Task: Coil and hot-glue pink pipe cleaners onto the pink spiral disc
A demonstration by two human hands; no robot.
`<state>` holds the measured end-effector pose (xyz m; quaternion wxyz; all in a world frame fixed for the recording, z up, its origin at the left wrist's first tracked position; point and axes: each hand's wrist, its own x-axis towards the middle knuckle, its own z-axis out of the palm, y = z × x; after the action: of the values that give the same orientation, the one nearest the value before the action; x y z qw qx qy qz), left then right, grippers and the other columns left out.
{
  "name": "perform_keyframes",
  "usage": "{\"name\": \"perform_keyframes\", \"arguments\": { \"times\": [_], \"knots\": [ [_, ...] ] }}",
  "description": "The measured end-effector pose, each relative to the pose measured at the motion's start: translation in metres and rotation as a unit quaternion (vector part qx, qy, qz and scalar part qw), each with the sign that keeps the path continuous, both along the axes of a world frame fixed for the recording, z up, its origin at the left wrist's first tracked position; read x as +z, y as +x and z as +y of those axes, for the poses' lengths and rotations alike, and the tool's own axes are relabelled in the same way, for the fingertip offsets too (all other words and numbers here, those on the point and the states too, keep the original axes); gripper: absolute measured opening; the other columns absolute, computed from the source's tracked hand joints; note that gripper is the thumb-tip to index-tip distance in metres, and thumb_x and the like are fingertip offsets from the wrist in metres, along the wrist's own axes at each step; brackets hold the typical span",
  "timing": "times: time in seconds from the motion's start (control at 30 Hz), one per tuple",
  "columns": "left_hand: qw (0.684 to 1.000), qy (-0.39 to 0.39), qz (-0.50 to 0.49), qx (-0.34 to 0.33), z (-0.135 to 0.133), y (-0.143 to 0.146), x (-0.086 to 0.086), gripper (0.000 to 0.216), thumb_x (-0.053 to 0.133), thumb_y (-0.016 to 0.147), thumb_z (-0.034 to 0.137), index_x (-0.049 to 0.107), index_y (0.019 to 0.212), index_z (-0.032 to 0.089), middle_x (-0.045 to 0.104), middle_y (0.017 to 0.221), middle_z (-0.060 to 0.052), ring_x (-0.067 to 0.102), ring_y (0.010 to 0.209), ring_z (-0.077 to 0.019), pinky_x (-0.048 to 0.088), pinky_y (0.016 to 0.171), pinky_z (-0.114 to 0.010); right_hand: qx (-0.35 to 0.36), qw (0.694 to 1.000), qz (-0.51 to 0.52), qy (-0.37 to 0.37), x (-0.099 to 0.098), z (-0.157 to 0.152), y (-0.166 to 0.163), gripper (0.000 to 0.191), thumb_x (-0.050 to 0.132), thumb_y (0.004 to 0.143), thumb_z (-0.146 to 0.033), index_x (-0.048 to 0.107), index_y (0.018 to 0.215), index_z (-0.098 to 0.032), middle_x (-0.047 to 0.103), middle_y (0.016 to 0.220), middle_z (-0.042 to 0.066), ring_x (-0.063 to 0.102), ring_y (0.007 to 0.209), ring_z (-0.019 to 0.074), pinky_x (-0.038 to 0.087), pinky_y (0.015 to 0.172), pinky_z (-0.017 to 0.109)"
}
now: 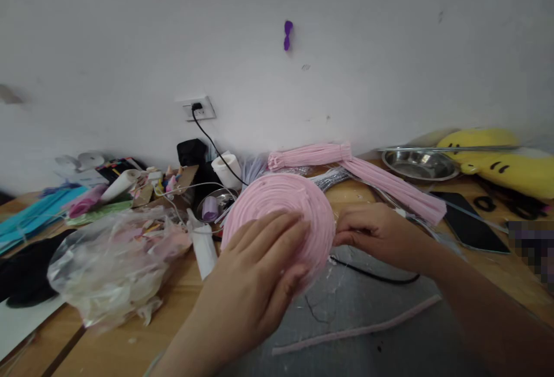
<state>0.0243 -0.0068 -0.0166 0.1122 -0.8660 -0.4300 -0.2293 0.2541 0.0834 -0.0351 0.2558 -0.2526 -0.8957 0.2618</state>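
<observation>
On my feed, the pink coiled disc (281, 201) was held up just above the grey mat (367, 302), tilted towards the camera. My left hand (255, 279) covered its near face, the fingers (268, 232) a little spread and pressed flat, the thumb at the lower rim, so it was held by pressure. My right hand (376, 235) had its fingers pinched together on the disc's right edge.

I judged the winding well along. Many rings already lay tight, and thin stringy threads hung from the lower rim. It did not look finished, though. A loose pink stem (355, 328) lay on the mat near me, and a thick bundle of pink stems (346, 163) lay unused behind the disc on the surface (130, 342). A crumpled plastic bag (112, 267) sat to the left.
</observation>
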Motion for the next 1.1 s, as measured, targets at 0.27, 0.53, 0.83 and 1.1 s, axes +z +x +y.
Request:
{"name": "perform_keyframes", "arguments": {
  "times": [0.27,0.53,0.83,1.1],
  "knots": [
    [0.997,-0.071,0.04,0.001,0.009,-0.002,0.0,0.044,0.037,0.096,0.034,0.042,0.137,0.021,0.039,0.147,-0.01,0.035,0.135,-0.028,0.034,0.108,-0.05,0.055,0.995,-0.023,0.08,0.003,-0.009,-0.005,0.029,0.047,0.095,-0.033,0.07,0.084,-0.019,0.069,0.078,0.003,0.063,0.075,0.0144,0.047,0.068,0.027],
    [0.996,-0.082,0.042,0.004,0.017,-0.003,-0.003,0.044,0.039,0.095,0.034,0.043,0.137,0.021,0.04,0.146,-0.01,0.036,0.134,-0.0278,0.032,0.109,-0.049,0.035,0.968,-0.019,0.248,0.005,-0.005,0.003,0.032,0.039,0.093,-0.013,0.07,0.1,-0.021,0.071,0.092,0.005,0.062,0.088,0.0176,0.048,0.078,0.031],
    [0.996,-0.074,0.04,0.013,0.015,-0.003,-0.002,0.045,0.038,0.096,0.035,0.042,0.138,0.02,0.038,0.147,-0.011,0.034,0.135,-0.0286,0.032,0.108,-0.05,-0.128,0.919,-0.018,0.373,0.001,-0.008,-0.004,0.02,0.053,0.091,-0.024,0.072,0.086,-0.027,0.065,0.07,0.003,0.056,0.074,0.0193,0.033,0.07,0.038],
    [0.997,-0.069,0.038,0.025,0.015,-0.004,-0.002,0.044,0.037,0.096,0.033,0.042,0.137,0.019,0.039,0.147,-0.012,0.034,0.135,-0.0274,0.032,0.109,-0.049,-0.094,0.987,0.124,0.043,-0.011,-0.011,-0.015,0.018,0.055,0.088,-0.022,0.069,0.099,-0.023,0.074,0.093,0.002,0.068,0.081,0.0166,0.051,0.074,0.03]
  ]
}}
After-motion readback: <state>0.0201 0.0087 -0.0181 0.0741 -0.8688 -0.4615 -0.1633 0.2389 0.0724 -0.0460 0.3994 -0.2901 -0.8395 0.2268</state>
